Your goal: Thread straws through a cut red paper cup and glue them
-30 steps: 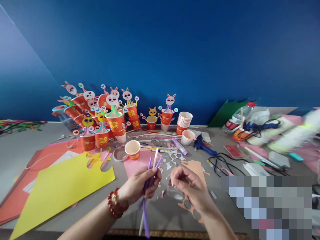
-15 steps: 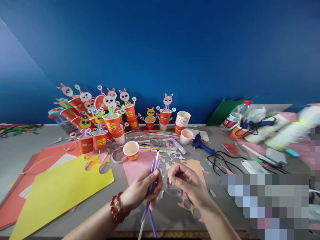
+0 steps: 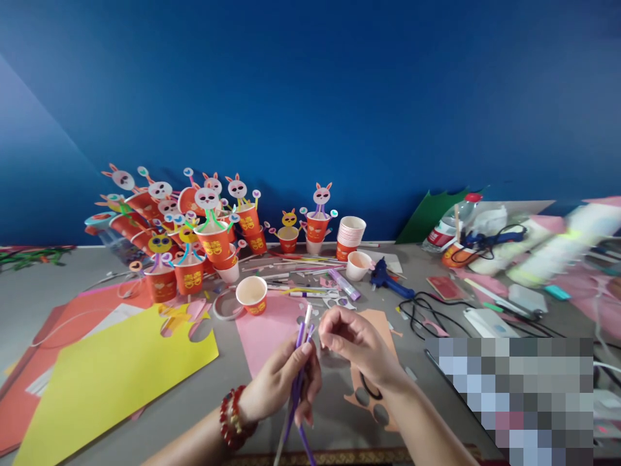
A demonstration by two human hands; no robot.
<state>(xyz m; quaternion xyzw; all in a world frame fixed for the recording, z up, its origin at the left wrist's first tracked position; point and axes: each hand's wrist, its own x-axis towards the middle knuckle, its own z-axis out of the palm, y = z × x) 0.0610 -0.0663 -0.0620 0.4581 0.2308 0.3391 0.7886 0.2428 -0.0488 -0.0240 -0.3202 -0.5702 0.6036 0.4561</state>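
My left hand (image 3: 286,372), with a red bead bracelet at its wrist, is closed around a bundle of purple sticks (image 3: 309,446) and a white one, held upright near the table's front edge. Just right of the bundle's top is my right hand (image 3: 356,343), its fingers curled and thumb near the fingertips; whether it pinches something small is hidden. Beyond my hands stands an open paper cup (image 3: 251,296) beside pink paper (image 3: 266,323). An orange cut-out sheet (image 3: 376,323) lies partly under my right hand.
Red cups with rabbit figures (image 3: 212,239) crowd the back left. Yellow paper (image 3: 121,369) lies at the left. A cup stack (image 3: 351,236), a blue glue gun (image 3: 388,279), black cables (image 3: 422,310) and a bottle (image 3: 453,220) are behind and to the right.
My left hand and the sticks have shifted slightly down and right. My right hand has moved a little left and up, nearer the sticks' tops. The view has shifted slightly.
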